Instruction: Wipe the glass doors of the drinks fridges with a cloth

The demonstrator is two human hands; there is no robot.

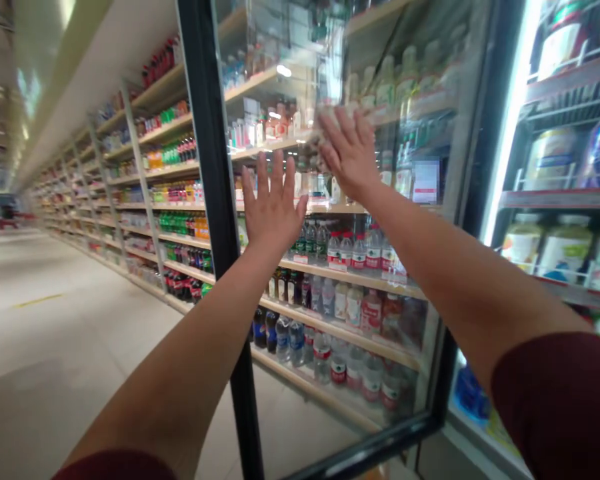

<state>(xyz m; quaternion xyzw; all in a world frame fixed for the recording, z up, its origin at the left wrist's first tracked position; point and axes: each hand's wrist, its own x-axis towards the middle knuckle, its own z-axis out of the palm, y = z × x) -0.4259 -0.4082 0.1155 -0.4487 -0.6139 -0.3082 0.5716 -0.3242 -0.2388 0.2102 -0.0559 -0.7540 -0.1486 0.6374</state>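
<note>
Left hand (273, 207)'s held up flat, fingers spread pretty wide, with the glass door (207, 133) right in front of them. Right hand (354, 160)'s fingers are stretched out, slightly apart, but whether the blurry greyish patch (317, 139) by their tips is being held can't be told. Red-labelled bottles (359, 253) are seen below, through the glass.

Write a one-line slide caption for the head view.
Left hand and right hand raised, fingers extended, in front of an open cooler's glass door, with shelved bottled drinks visible through it.
</note>
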